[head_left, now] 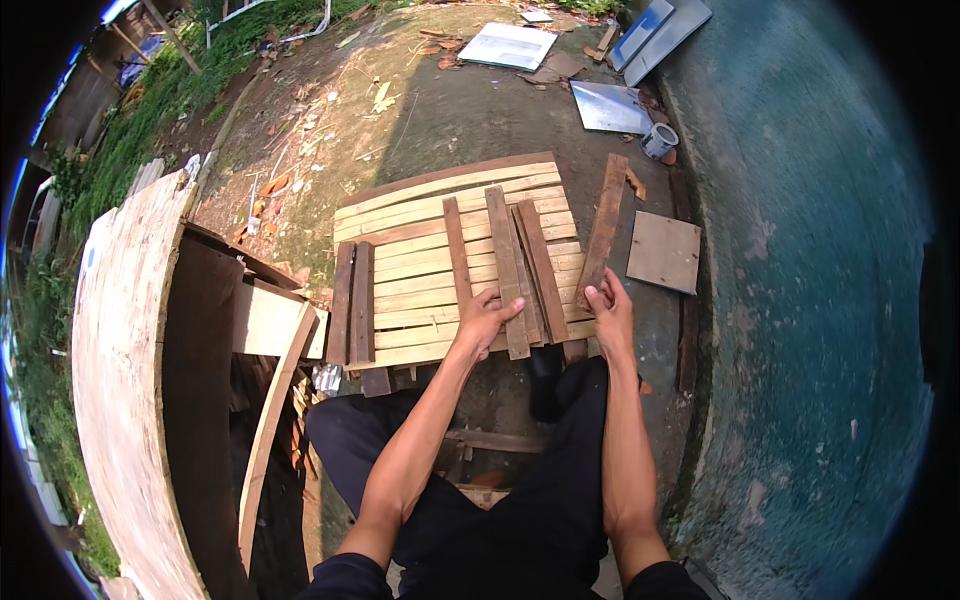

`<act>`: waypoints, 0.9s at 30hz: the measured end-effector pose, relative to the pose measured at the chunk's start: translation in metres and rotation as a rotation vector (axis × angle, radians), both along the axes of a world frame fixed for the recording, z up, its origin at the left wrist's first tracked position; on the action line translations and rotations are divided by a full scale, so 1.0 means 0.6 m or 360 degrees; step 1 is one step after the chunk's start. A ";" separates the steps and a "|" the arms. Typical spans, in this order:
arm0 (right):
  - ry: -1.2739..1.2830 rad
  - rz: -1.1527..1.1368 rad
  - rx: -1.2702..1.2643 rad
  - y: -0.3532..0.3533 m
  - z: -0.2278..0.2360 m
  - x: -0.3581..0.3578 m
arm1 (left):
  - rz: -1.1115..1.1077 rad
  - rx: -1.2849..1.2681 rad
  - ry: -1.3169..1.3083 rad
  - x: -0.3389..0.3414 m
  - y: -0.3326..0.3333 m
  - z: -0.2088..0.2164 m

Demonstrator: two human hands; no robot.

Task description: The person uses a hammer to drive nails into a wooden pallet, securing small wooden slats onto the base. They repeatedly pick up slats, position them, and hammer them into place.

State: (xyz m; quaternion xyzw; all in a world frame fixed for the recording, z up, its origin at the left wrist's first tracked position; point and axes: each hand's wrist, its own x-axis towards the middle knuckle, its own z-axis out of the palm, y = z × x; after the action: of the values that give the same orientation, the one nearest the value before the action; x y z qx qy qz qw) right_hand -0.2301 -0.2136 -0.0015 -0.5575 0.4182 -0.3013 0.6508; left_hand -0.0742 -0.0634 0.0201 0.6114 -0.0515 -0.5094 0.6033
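Left hand [487,318] on dark slat [506,270], right hand [610,312] gripping outer slat [603,232]

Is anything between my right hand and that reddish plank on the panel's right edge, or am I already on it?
Nothing visible stands between them: the right hand already grips the near end of the reddish plank. The left hand rests on the middle slats.

seven dark slats [507,262], one pale slatted panel [420,215], three metal sheets [609,105]
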 end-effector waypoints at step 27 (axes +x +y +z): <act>-0.0279 0.0584 0.0098 0.056 0.035 0.027 | 0.0468 0.0445 -0.0563 0.157 0.152 -0.060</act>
State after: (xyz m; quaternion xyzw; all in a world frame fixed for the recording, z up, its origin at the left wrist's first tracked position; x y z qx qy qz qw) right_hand -0.2138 -0.1803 0.0198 -0.5758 0.2605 -0.2120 0.7454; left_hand 0.0197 0.0280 -0.0161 0.7692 0.0041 -0.3036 0.5622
